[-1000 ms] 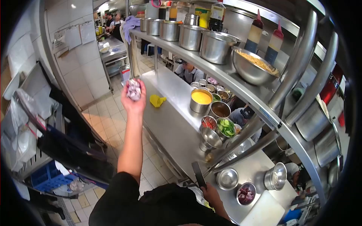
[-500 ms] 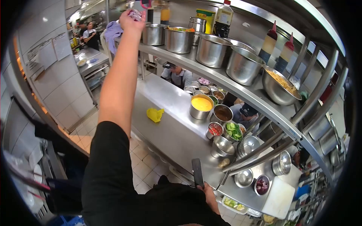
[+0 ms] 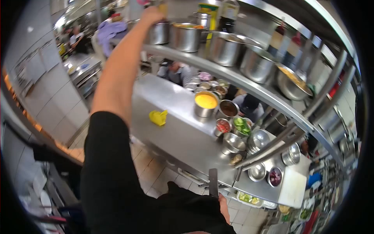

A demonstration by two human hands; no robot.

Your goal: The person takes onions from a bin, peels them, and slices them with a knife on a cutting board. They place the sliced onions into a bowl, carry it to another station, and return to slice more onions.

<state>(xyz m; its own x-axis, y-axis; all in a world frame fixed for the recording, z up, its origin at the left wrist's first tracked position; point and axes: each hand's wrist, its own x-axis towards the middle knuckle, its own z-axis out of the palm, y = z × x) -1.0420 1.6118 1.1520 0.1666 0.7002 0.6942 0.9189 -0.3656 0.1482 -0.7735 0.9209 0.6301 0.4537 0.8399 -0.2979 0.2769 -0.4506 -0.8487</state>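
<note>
My left hand (image 3: 153, 15) is raised at the far left of the upper shelf, by the rim of a steel pot (image 3: 159, 34). Its fingers are blurred and turned away, so I cannot see what is in them. Low in front of my body, my right hand (image 3: 223, 206) grips a dark, flat, blade-like tool (image 3: 213, 182) that points up. Beside that first pot stands another pot (image 3: 186, 38) with orange and green food showing at its rim. A crumpled yellow cloth or bag (image 3: 158, 117) lies on the steel counter (image 3: 171, 136) below my left arm.
Steel pots and a bowl of yellowish strips (image 3: 292, 84) line the shelf (image 3: 233, 70). On the counter stand a pot of yellow liquid (image 3: 206, 100), cucumber slices (image 3: 242, 125) and a white cutting board (image 3: 293, 187). People work behind the counter; another person (image 3: 78, 41) stands far left.
My left hand, which held chopped purple-white onion in view, has turned over and shifted right toward the pot; the onion no longer shows. The view has swung slightly. My right hand keeps its tool.
</note>
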